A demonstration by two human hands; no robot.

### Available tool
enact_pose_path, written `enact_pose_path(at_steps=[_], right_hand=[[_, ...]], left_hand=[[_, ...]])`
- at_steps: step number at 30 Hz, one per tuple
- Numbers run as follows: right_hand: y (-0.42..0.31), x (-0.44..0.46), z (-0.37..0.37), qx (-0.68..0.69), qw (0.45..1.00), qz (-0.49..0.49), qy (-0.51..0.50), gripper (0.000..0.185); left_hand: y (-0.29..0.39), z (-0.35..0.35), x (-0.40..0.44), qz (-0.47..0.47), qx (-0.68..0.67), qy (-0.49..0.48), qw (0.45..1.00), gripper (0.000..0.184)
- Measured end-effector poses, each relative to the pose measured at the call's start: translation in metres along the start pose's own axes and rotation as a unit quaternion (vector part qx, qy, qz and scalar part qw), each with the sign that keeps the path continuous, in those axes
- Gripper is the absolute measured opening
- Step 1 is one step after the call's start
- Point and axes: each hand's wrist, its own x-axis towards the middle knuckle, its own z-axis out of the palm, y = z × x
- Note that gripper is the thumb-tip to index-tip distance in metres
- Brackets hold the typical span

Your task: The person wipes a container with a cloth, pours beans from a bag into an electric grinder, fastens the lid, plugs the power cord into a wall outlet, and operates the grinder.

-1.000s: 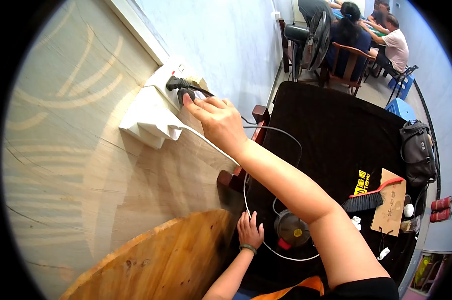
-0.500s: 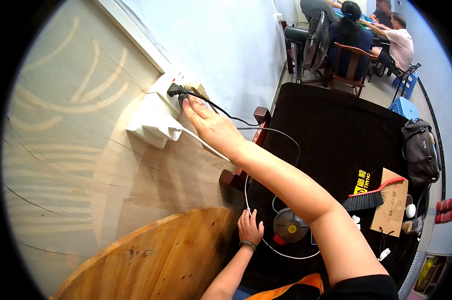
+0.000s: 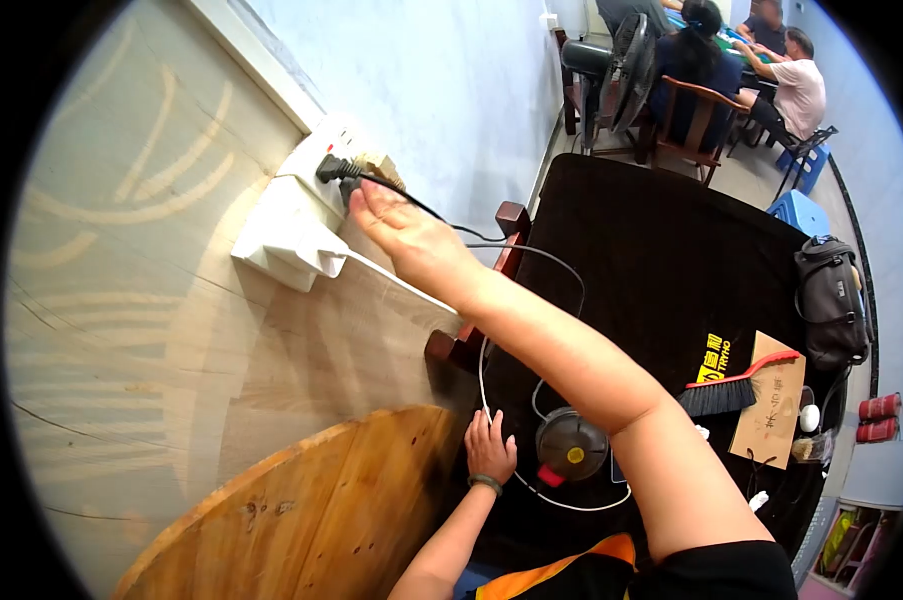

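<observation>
My right hand (image 3: 411,240) reaches up to the white power strip (image 3: 321,150) on the wall. Its fingers are closed around a dark plug (image 3: 349,190) at the strip, partly hidden by the fingertips. Just above, a black plug (image 3: 333,168) with a black cord sits in the strip. A bulky white adapter (image 3: 281,235) with a white cable (image 3: 391,275) is plugged in below. Resting on the black-covered table, my left hand (image 3: 491,452) has its fingers stretched out, touching or right beside the white cable. A round dark-lidded container (image 3: 571,447) with a red part stands to its right.
A round wooden board (image 3: 301,510) leans at lower left. On the black table cover (image 3: 661,240) lie a red-handled brush (image 3: 721,395), a brown paper bag (image 3: 768,400) and a grey bag (image 3: 831,305). A fan (image 3: 616,75) and several seated people are at the back.
The view has shifted slightly, so most things sit a little further left and higher. My right hand stays at the plug and my left hand stays on the table.
</observation>
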Motion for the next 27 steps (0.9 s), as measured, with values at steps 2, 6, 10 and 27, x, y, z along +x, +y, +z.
enact_pose_path(at_steps=[2,6,10,27], right_hand=[[-0.001,0.004,0.003,-0.008,1.000,-0.006,-0.004,0.050],[-0.008,0.008,0.004,-0.060,0.997,-0.036,0.040,0.046],[0.004,0.005,0.001,0.017,1.000,0.006,-0.017,0.053],[-0.115,-0.331,-0.263,0.267,0.687,0.674,-0.053,0.037]], left_hand=[[0.000,0.000,-0.001,-0.001,0.006,-0.001,1.000,0.064],[0.000,0.001,-0.001,-0.009,0.010,-0.006,1.000,0.064],[-0.008,0.010,-0.004,-0.009,0.018,0.000,1.000,0.064],[0.031,-0.088,-0.010,-0.009,-0.369,0.069,0.927,0.024]])
